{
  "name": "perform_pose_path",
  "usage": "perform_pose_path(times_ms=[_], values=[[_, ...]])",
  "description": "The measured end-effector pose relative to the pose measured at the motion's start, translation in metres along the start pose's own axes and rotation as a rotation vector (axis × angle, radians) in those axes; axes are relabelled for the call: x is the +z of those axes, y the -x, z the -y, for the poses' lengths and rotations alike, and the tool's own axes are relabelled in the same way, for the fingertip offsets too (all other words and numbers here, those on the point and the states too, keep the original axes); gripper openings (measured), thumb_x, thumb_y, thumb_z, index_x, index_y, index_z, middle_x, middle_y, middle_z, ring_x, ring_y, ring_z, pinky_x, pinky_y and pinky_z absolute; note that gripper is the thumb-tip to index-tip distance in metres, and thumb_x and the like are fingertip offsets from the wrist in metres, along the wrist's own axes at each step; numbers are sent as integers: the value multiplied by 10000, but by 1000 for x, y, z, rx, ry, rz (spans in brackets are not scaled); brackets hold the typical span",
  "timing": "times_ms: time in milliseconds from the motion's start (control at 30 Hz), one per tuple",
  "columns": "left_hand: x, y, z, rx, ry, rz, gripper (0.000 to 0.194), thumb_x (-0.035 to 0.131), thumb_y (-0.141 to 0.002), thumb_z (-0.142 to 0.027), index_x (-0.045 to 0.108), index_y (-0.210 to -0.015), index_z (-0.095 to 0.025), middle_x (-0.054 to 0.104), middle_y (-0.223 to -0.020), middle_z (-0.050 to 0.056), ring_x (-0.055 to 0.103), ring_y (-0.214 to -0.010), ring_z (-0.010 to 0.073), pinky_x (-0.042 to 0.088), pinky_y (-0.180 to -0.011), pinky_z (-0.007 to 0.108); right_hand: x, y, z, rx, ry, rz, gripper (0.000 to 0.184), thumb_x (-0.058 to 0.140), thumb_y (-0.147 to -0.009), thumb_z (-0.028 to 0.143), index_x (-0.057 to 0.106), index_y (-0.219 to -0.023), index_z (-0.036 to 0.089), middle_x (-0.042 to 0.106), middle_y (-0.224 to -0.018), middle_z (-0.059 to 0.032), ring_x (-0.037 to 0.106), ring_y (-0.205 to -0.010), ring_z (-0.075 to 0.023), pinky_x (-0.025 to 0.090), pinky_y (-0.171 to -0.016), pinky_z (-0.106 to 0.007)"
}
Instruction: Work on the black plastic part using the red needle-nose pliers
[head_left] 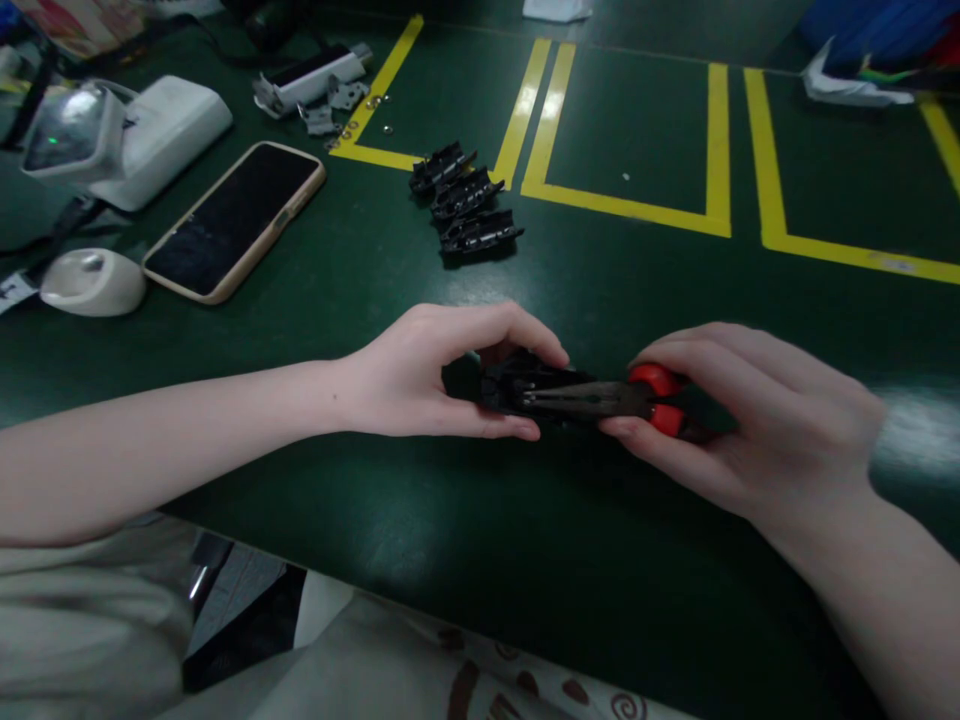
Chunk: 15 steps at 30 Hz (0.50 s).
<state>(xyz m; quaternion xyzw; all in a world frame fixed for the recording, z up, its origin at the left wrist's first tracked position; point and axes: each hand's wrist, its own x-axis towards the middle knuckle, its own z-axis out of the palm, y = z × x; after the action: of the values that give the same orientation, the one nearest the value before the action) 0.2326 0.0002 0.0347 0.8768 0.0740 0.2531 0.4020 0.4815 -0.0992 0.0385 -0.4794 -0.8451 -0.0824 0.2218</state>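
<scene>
My left hand (442, 370) is closed around a small black plastic part (504, 385), thumb on one side and fingers on the other. In my right hand (757, 415) is a pair of long-nose pliers (600, 398) with red handles, gripped between thumb and fingers. The pliers' jaws point left and lie over the black part; whether they touch or pinch something on it I cannot tell. Beyond my left hand, three similar black plastic parts (469, 195) lie in a row on the green table.
A phone (236, 220) lies at the left, near a white device (161, 130) and a white rounded object (94, 282). Small metal brackets (330, 105) and rings (388, 129) are scattered at the back. Yellow tape (630, 208) marks boxes on the green table (337, 520).
</scene>
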Motion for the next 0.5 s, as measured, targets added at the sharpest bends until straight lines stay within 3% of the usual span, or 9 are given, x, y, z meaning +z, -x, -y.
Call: perform_pose_path(times_ms=[200, 500], values=[[1, 1, 0, -35, -4, 5, 458, 786, -803, -288, 598, -1185, -120, 682, -1136, 101, 671, -997, 183, 563, -819, 257, 1, -1, 1, 5, 18, 11, 270, 624, -854, 485, 568, -905, 226, 644, -768, -57, 607, -666, -211, 465, -535, -339], [-1, 0, 0, 1, -71, 13, 380, 751, -837, -286, 636, -1178, -165, 709, -1129, 74, 680, -974, 169, 532, -815, 236, 1, 2, -2, 47, 19, 19, 265, 619, -852, 496, 584, -897, 237, 644, -770, -49, 609, -670, -216, 458, -537, -347]])
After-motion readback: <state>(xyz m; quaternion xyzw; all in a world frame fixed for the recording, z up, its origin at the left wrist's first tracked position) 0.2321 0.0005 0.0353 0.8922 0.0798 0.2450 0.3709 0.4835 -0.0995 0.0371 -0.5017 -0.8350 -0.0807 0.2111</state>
